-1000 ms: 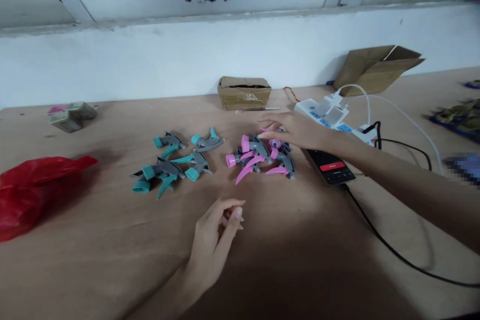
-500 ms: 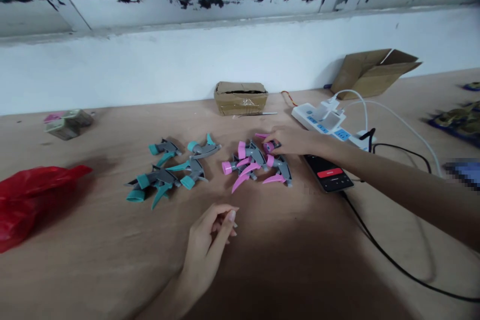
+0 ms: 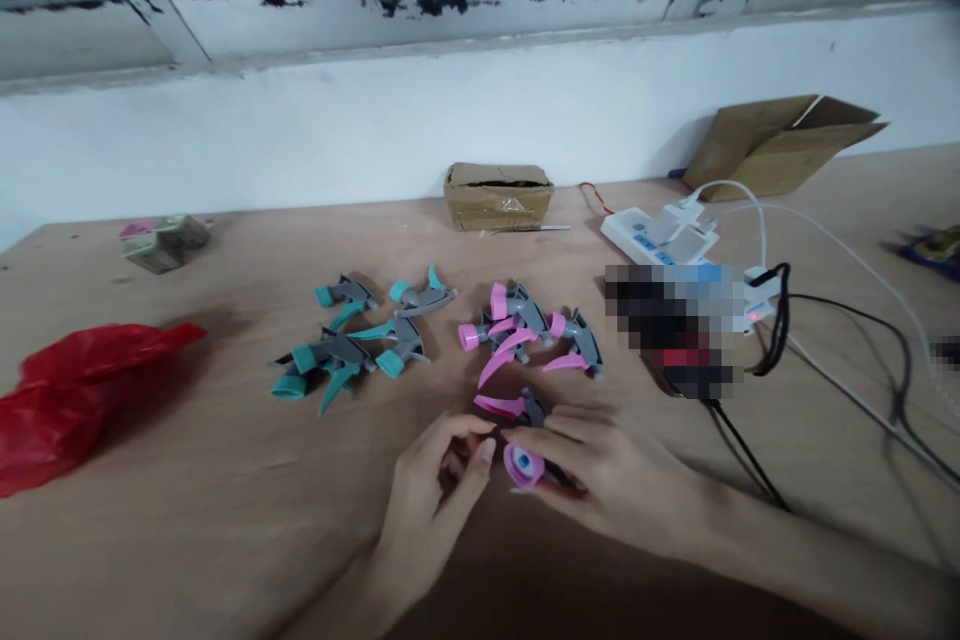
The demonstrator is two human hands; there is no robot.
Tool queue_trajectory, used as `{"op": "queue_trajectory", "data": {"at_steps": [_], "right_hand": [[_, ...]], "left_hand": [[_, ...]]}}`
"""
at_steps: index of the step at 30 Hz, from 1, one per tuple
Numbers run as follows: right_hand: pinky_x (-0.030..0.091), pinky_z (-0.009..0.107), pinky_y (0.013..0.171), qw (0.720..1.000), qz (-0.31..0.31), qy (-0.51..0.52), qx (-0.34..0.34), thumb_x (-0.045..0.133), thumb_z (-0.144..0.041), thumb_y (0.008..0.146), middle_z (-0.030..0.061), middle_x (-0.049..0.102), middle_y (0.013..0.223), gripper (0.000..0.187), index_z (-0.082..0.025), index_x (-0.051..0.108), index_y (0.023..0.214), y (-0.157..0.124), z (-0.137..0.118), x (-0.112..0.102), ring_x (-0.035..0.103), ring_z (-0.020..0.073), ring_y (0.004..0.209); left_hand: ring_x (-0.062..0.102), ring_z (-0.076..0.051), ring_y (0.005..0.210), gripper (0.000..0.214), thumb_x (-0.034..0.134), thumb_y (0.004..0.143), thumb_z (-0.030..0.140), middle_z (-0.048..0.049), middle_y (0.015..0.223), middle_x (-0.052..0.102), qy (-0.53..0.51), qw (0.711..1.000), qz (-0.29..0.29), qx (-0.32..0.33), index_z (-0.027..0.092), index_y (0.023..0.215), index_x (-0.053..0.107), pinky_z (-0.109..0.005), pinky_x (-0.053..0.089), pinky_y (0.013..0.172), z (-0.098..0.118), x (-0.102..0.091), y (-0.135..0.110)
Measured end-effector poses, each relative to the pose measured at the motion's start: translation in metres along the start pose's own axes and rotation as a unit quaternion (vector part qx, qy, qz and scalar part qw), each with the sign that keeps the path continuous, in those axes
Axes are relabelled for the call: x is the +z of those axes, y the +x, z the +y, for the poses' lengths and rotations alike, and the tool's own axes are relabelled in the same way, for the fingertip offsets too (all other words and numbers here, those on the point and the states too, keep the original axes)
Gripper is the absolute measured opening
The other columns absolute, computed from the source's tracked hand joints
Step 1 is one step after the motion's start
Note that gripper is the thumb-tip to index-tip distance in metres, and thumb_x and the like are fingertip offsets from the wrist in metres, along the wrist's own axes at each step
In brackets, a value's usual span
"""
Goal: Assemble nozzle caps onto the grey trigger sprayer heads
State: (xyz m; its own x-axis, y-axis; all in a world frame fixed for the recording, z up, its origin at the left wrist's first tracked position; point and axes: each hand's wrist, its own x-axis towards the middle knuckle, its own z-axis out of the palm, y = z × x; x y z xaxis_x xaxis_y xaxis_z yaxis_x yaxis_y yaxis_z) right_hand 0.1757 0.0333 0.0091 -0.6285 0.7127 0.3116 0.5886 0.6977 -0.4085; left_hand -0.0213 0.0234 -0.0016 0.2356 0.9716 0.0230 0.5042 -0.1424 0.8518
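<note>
My right hand (image 3: pixel 607 475) grips a pink and grey trigger sprayer head (image 3: pixel 523 450), its round pink collar facing me and its pink lever pointing left. My left hand (image 3: pixel 431 490) sits just left of it, fingers curled in a pinch on something I cannot make out, fingertips almost touching the collar. Behind my hands lies a small pile of pink and grey sprayer heads (image 3: pixel 529 330). Left of that pile lies a group of teal and grey sprayer heads (image 3: pixel 360 340). All rest on a brown wooden table (image 3: pixel 225 520).
A red plastic bag (image 3: pixel 75 390) lies at the left. A small cardboard box (image 3: pixel 499 195) stands by the white wall, a larger open one (image 3: pixel 780 140) at the right. A white power strip (image 3: pixel 664 235) and black cable (image 3: pixel 757 480) occupy the right side.
My right hand took one pink sprayer head from the pile and brought it toward me, beside my left hand. The left hand barely moved.
</note>
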Motion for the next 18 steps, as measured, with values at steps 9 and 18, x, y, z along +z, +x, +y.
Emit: {"op": "queue_trajectory", "data": {"at_steps": [9, 18], "right_hand": [[0.052, 0.031, 0.064, 0.993, 0.079, 0.084, 0.013, 0.056, -0.024, 0.083, 0.0047, 0.068, 0.084, 0.026, -0.017, 0.057, 0.109, -0.017, 0.006, 0.044, 0.061, 0.0162, 0.071], [0.053, 0.031, 0.068, 0.994, 0.067, 0.083, -0.001, 0.053, -0.025, 0.085, 0.0051, 0.068, 0.086, 0.028, -0.017, 0.056, 0.112, -0.019, 0.003, 0.042, 0.063, 0.016, 0.076]], "left_hand": [[0.052, -0.009, 0.059, 0.021, 0.063, 0.07, 0.015, 0.0023, 0.076, 0.058, 0.003, 0.992, -0.122, 0.009, 0.02, 0.089, 0.059, -0.017, 0.043, 0.052, -0.001, -0.006, 0.01], [0.05, -0.009, 0.06, 0.019, 0.067, 0.071, 0.026, 0.0036, 0.072, 0.055, 0.017, 0.987, -0.155, 0.039, 0.021, 0.089, 0.06, -0.019, 0.042, 0.053, -0.006, -0.009, 0.014]]}}
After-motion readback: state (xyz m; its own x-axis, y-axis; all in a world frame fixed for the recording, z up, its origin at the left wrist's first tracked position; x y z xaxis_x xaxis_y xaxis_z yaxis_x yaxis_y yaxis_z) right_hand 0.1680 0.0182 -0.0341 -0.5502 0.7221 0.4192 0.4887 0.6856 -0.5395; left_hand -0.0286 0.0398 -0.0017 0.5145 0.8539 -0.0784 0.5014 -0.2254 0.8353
